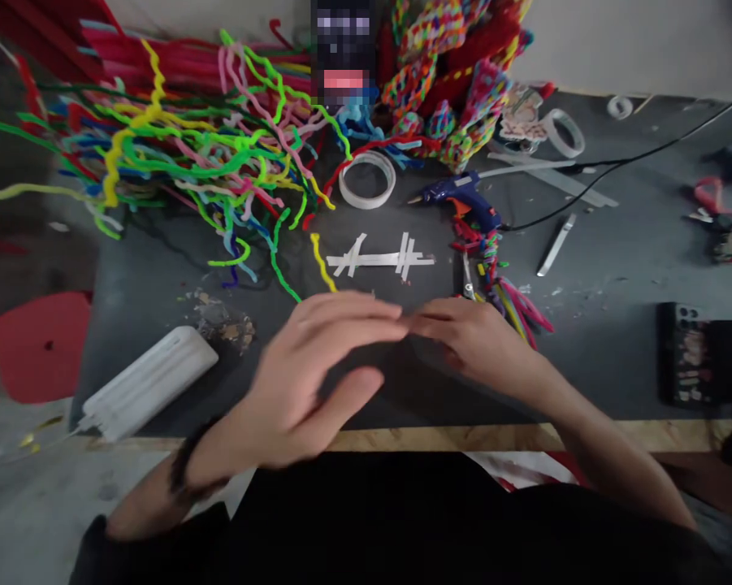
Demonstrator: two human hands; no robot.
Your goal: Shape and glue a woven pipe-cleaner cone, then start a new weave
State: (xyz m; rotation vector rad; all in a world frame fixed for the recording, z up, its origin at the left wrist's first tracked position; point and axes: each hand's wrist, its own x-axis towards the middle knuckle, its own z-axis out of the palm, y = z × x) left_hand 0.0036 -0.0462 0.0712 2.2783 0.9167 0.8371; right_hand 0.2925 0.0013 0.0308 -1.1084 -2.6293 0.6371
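Note:
My left hand (317,366) is over the near middle of the table, its fingers stretched to the right and its thumb apart. My right hand (478,341) meets the left fingertips with its fingers pressed together; what they pinch, if anything, is hidden. Just beyond lie crossed strips of white tape (374,260) and a yellow pipe cleaner (322,260). Scissors (467,276) and a bunch of coloured pipe cleaner pieces (517,309) lie right behind my right hand.
A heap of pipe cleaners (188,154) fills the back left. Behind the hands are a tape roll (366,180) and a blue glue gun (463,199) with its cord. A white power strip (152,382) lies left, a phone (686,353) right, a metal tool (556,245) between.

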